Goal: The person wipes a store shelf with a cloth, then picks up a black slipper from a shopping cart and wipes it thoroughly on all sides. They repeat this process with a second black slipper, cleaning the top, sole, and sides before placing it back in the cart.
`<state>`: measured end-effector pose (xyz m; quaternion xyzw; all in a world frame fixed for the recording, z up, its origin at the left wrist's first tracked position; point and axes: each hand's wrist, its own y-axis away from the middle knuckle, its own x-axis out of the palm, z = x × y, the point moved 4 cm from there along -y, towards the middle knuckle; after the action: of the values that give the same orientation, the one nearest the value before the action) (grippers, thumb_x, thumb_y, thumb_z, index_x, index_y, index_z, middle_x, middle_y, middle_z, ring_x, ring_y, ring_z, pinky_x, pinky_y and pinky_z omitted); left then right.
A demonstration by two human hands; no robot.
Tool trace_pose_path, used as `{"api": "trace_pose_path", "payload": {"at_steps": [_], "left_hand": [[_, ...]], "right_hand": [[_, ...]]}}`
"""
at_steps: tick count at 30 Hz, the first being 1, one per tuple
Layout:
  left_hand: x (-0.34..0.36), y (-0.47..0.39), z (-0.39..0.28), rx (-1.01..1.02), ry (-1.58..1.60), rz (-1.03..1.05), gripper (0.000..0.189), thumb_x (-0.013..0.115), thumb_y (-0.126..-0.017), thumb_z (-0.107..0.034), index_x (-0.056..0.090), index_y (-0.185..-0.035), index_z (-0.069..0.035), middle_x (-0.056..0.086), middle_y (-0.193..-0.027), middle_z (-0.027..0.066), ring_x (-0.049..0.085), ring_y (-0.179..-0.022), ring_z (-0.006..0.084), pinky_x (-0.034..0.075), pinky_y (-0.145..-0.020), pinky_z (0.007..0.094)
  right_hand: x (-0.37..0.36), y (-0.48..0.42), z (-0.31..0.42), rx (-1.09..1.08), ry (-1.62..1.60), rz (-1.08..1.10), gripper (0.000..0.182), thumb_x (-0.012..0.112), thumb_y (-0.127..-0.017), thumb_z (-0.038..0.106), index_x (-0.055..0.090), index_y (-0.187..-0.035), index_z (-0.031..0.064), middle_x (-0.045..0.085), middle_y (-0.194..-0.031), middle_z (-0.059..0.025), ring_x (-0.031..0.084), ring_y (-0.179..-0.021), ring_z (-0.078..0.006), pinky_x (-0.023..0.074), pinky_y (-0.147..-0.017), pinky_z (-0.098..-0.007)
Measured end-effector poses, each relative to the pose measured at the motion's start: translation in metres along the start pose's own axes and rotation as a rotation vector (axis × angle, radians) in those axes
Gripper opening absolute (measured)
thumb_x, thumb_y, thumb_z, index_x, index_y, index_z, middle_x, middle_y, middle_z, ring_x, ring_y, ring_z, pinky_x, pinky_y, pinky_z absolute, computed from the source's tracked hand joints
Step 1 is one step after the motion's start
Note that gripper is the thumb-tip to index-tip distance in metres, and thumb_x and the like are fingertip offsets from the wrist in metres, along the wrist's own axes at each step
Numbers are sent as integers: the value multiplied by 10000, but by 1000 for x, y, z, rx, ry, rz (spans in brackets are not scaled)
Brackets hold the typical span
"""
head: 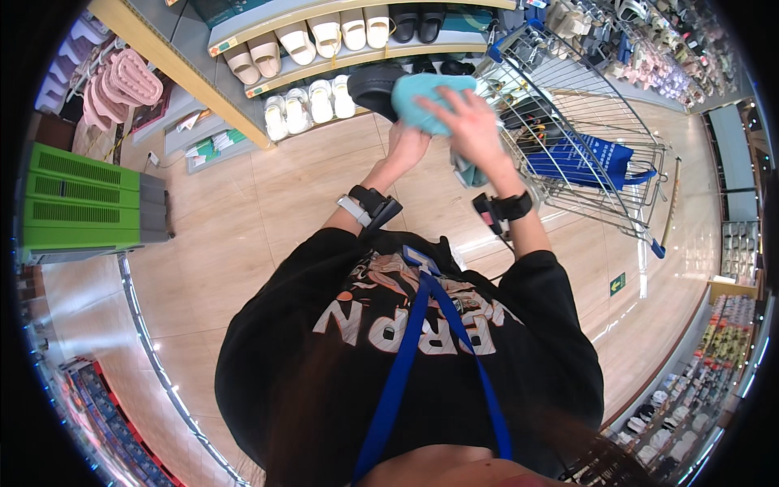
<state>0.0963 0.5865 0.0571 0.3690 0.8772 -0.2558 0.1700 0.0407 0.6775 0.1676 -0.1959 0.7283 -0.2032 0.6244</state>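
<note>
Before me, near the shelf front, a black slip-on shoe [374, 90] is held up in the air. My left hand [409, 145] grips it from below, with the fingers mostly hidden behind a turquoise cloth [420, 97]. The cloth covers the shoe's right part. Spread over the cloth, my right hand [471, 125] presses it against the shoe and looks slightly blurred. A darker grey-green piece of fabric [471, 170] hangs below the right hand; whether it belongs to the same cloth I cannot tell.
Shelves [359, 61] ahead carry beige slippers [295, 42], white clogs [298, 112] and black slippers [417, 24]. Close on the right stands a wire shopping cart [584, 91] with a blue bag [578, 159] inside. A green-and-grey machine [79, 201] is at left; pink slippers [128, 79] hang beyond.
</note>
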Motion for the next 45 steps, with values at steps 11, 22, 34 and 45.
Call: {"api": "trace_pose_path", "payload": {"at_steps": [11, 22, 34, 45], "left_hand": [[18, 18, 15, 175, -98, -45, 390, 472, -820, -206, 421, -1182, -72, 530, -1087, 221, 514, -989, 363, 417, -809, 459], [-27, 8, -3, -51, 86, -39, 278, 552, -824, -236, 595, -820, 39, 586, -799, 224, 567, -758, 364, 446, -643, 398], [6, 22, 11, -691, 1311, -48, 515, 214, -932, -456, 364, -1251, -81, 471, -1200, 36, 470, -1055, 144, 382, -905, 313], [-18, 3, -9, -752, 1748, -19, 496, 239, -917, -472, 384, -1232, -117, 430, -1260, 65, 409, -1168, 231, 324, -991, 404]], "right_hand": [[3, -34, 43, 31, -231, -9, 545, 622, -569, 54, 565, -1098, 170, 525, -988, -88, 540, -857, -255, 469, -671, -340], [18, 8, -10, 296, 0, 7, 578, 575, -603, 29, 540, -1140, 239, 502, -947, -65, 511, -798, -251, 458, -645, -360], [20, 0, 26, 151, 25, 47, 566, 546, -627, 40, 509, -1173, 184, 489, -1041, -97, 507, -814, -240, 444, -625, -347], [8, 18, 35, 282, -242, -9, 609, 611, -584, 45, 528, -1168, 195, 495, -987, -103, 527, -824, -274, 468, -641, -350]]}}
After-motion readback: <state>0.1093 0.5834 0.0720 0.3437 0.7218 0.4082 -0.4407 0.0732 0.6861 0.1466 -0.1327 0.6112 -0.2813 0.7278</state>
